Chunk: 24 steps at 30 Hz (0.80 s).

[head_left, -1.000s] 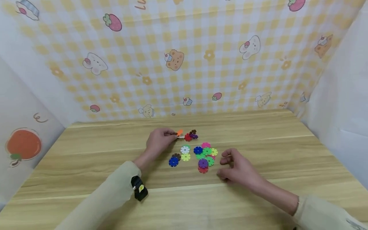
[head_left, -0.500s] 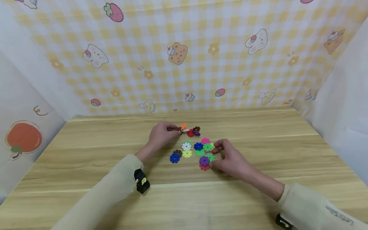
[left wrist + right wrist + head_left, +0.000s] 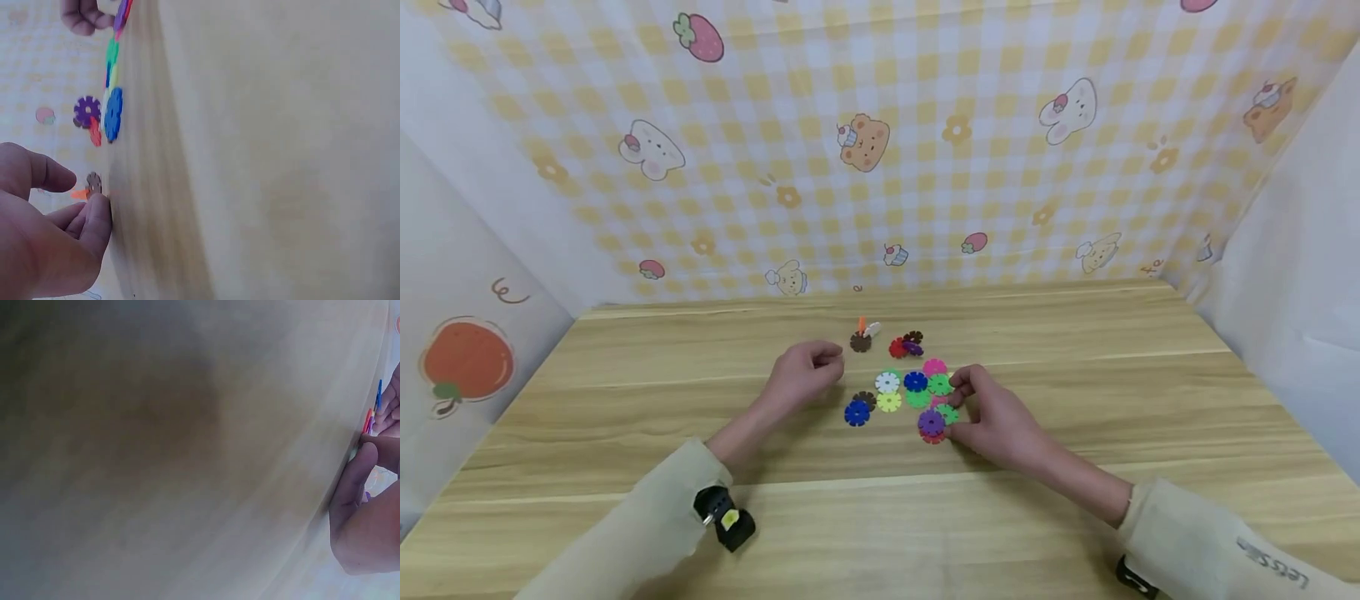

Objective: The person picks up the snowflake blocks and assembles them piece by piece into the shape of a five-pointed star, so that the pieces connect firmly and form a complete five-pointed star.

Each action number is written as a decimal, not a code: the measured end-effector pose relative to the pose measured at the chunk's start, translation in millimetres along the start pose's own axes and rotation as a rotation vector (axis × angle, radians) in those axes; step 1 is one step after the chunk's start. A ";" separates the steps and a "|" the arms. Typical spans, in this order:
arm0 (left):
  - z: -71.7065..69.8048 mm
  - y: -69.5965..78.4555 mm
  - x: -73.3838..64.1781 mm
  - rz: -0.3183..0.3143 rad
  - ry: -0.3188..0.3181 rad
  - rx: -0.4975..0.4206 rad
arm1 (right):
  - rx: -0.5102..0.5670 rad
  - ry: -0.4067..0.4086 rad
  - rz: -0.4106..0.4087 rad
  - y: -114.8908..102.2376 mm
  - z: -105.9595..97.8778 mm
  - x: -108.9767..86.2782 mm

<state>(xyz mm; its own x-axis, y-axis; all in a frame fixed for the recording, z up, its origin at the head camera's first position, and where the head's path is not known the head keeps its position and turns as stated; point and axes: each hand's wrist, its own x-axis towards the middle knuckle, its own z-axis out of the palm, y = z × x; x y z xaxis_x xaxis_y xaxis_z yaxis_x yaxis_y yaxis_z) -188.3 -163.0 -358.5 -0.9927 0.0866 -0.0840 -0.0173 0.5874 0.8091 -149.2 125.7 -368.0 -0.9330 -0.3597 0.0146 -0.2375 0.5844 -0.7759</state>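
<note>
In the head view my left hand (image 3: 808, 369) is held low over the table, just left of the discs, with nothing in its fingers; the left wrist view shows thumb and fingertips apart. Beyond its fingertips stands a small joined piece of notched plastic discs: a brown disc (image 3: 861, 342), an orange disc (image 3: 862, 324) and a white disc (image 3: 872, 329). My right hand (image 3: 1003, 421) is at the right edge of the disc pile, fingertips by a green disc (image 3: 939, 384) and thumb by a purple disc (image 3: 932, 422), spread apart. Its fingers hide part of the pile.
Another joined piece, with a red disc (image 3: 898, 347), lies behind the pile. Loose discs lie left of the pile, among them a blue disc (image 3: 857, 412), a white disc (image 3: 887, 382) and a yellow disc (image 3: 889, 402). A patterned cloth (image 3: 910, 167) hangs behind the wooden table (image 3: 880, 533).
My left hand has let go of the brown, orange and white piece and drawn back toward me; the piece now stands tilted differently. My right hand has moved left onto the pile's edge.
</note>
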 end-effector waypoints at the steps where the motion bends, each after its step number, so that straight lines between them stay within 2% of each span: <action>1: 0.2 -0.3 -4.3 0.013 -0.007 0.009 | -0.003 -0.001 -0.003 0.5 0.1 -0.5; 5: 5.0 -0.9 -21.9 0.092 -0.048 0.061 | -0.031 0.018 -0.023 4.1 -1.4 -4.0; 9: 12.9 -1.1 -32.8 0.199 -0.075 0.224 | -0.019 0.076 0.002 8.0 -5.2 -9.1; 13: 16.2 1.0 -36.9 0.249 -0.069 0.345 | 0.040 0.101 0.039 8.4 -8.7 -14.1; 19: 17.2 10.9 -39.6 0.212 -0.065 0.448 | 0.220 0.060 0.153 5.3 -10.2 -18.1; 24: 21.2 19.8 -39.0 0.169 -0.065 0.517 | 0.287 0.043 0.210 3.3 -9.3 -19.2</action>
<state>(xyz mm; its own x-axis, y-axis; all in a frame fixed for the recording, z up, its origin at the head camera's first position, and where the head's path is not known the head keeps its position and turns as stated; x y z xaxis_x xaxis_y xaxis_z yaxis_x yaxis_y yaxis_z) -147.3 -137.8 -351.6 -0.9670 0.2535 -0.0265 0.2187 0.8787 0.4243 -134.6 141.4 -365.0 -0.9653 -0.2192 -0.1420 0.0402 0.4124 -0.9101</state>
